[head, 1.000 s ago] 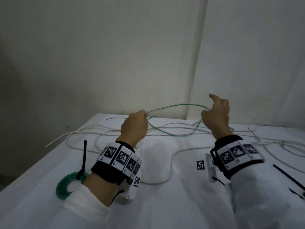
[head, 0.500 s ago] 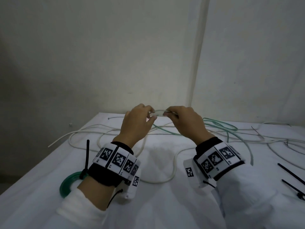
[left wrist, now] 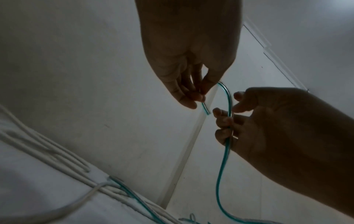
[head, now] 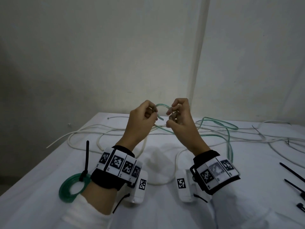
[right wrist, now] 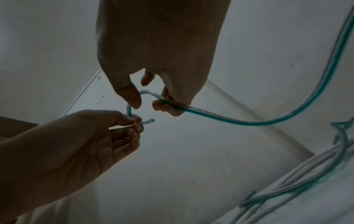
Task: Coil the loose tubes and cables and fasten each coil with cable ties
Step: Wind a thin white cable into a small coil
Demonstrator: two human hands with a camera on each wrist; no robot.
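A thin green tube [head: 162,105] arcs in a small loop between my two raised hands above the white table [head: 165,212]. My left hand [head: 152,114] pinches the tube just behind its cut end, which pokes out toward the right. My right hand [head: 170,116] grips the tube a little further along, fingers curled round it. In the left wrist view the tube [left wrist: 228,94] bends from my left hand [left wrist: 199,97] over to the right hand [left wrist: 229,118]. From my right hand [right wrist: 151,103] the tube [right wrist: 249,122] trails down to the table.
A finished green coil [head: 72,185] with an upright black cable tie [head: 86,159] lies at the near left. Loose white cables [head: 92,131] sprawl across the far side of the table. Loose black cable ties [head: 292,171] lie at the right edge.
The hands were apart with the tube stretched between them. They have come together and risen, and the tube's end is now bent into a small loop.
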